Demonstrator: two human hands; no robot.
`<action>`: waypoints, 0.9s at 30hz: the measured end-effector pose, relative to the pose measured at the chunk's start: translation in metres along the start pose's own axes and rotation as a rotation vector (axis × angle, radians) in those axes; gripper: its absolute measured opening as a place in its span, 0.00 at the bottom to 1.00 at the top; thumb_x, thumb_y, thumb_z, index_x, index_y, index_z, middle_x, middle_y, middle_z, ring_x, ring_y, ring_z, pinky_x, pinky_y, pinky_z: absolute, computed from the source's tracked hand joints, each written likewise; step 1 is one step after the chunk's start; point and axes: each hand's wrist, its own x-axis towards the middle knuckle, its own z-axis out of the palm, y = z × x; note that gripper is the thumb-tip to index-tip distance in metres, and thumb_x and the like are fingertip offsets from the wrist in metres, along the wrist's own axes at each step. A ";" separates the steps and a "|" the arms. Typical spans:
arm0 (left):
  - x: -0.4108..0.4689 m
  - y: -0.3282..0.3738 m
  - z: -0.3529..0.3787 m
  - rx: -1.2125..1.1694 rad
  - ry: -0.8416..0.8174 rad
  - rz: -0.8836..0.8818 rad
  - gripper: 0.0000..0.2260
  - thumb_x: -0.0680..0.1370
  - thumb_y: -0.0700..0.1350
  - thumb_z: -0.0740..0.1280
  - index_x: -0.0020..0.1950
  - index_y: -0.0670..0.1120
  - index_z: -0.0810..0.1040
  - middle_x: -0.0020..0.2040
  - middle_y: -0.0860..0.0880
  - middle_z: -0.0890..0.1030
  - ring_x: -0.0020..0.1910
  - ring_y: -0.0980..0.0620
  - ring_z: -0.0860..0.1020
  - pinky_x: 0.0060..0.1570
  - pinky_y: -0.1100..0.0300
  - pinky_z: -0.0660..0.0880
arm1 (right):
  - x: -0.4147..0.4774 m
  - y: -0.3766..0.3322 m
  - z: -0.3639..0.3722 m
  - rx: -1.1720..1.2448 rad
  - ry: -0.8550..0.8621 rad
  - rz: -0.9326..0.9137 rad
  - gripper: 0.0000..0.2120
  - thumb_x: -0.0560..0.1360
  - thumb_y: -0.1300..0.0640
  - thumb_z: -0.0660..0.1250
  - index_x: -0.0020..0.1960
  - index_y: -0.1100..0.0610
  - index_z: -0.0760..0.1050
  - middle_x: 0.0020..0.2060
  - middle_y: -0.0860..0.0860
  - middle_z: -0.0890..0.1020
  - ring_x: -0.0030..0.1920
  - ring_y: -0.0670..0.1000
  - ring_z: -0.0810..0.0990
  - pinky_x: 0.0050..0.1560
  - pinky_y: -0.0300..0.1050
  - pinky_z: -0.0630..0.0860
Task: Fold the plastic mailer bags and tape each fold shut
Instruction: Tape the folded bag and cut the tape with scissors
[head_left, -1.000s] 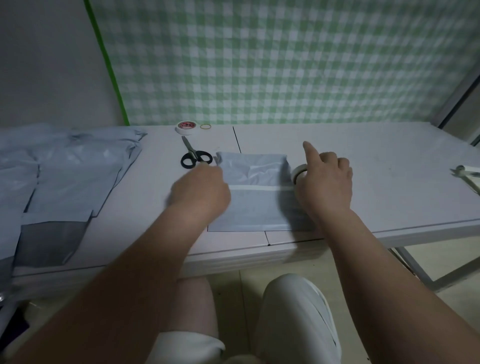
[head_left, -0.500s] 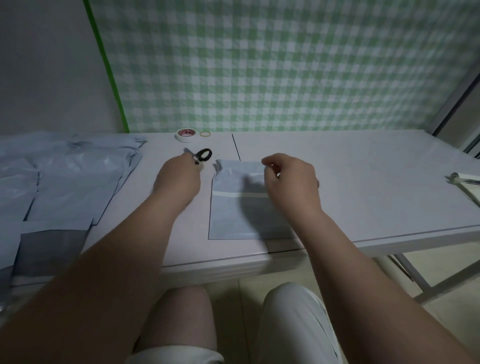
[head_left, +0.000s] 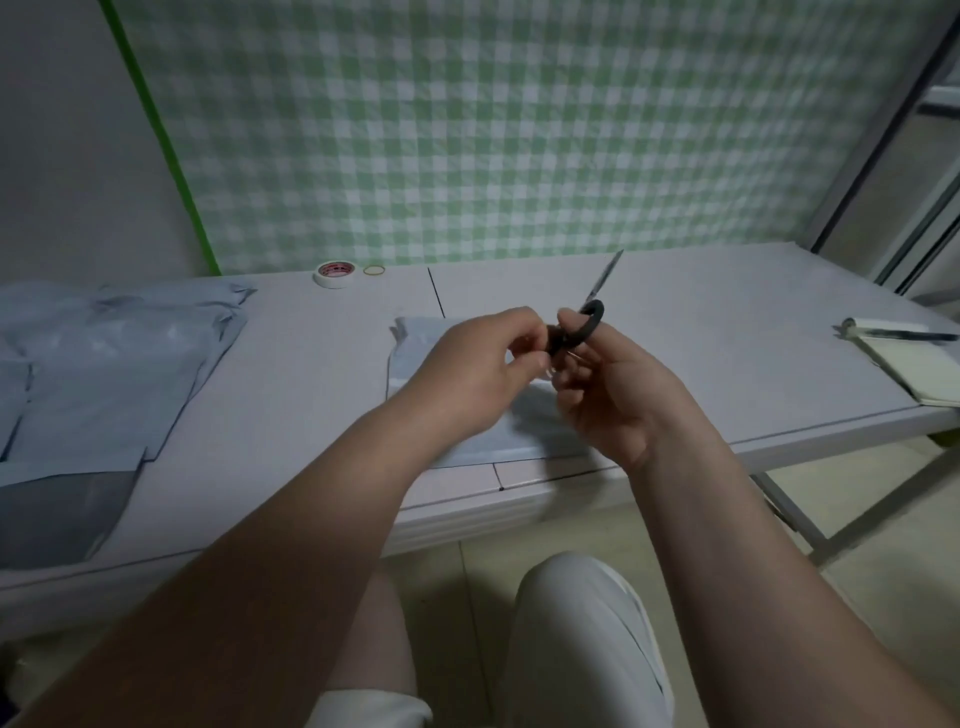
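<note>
Fingers (head_left: 574, 382) of the right hand (head_left: 618, 405) are curled round the black loop handle of a pair of black-handled metal scissors (head_left: 584, 325), one fingertip showing through the upper loop. The thumb and curled fingers of the left hand (head_left: 467, 374) pinch the other side of the same handle. The scissors are held up off the table, blades together and pointing up and away from the person. A small pale ring shows between the two hands below the handle, but I cannot tell what it is or which hand has it. Directly under the hands, a pale blue folded plastic mailer bag (head_left: 415, 351) lies flat on the white table (head_left: 311, 364), near its front edge and partly hidden by both wrists. A loose pile of pale blue unfolded mailer bags (head_left: 104, 364) is spread over the left end of the table, well apart from the folded one. At the back edge stand a white tape roll with a red core (head_left: 335, 273) and, just beside it, a thin yellow rubber band (head_left: 374, 269). An open notebook (head_left: 904, 364) with a dark pen (head_left: 904, 335) across it lies at the far right. A green and white checked cloth (head_left: 493, 130) hangs behind the table.
</note>
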 end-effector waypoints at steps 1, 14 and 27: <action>0.005 -0.001 0.006 -0.026 -0.028 -0.017 0.02 0.78 0.43 0.65 0.46 0.50 0.74 0.42 0.55 0.76 0.35 0.61 0.71 0.38 0.64 0.66 | -0.001 -0.002 -0.008 -0.006 0.037 -0.024 0.07 0.74 0.58 0.67 0.37 0.57 0.76 0.29 0.49 0.74 0.22 0.41 0.67 0.21 0.31 0.63; 0.070 -0.020 0.056 0.147 -0.083 -0.210 0.07 0.76 0.44 0.67 0.47 0.41 0.80 0.40 0.45 0.79 0.44 0.44 0.79 0.45 0.55 0.71 | -0.019 0.000 -0.073 -0.990 0.463 -0.176 0.18 0.68 0.46 0.71 0.31 0.58 0.73 0.27 0.54 0.73 0.29 0.51 0.67 0.31 0.43 0.61; 0.059 -0.052 0.061 -0.508 0.038 -0.438 0.09 0.79 0.43 0.63 0.40 0.43 0.77 0.33 0.49 0.79 0.30 0.56 0.81 0.57 0.35 0.70 | -0.028 -0.001 -0.064 -1.546 0.468 -0.057 0.17 0.67 0.45 0.67 0.29 0.56 0.66 0.28 0.51 0.73 0.30 0.52 0.71 0.28 0.40 0.60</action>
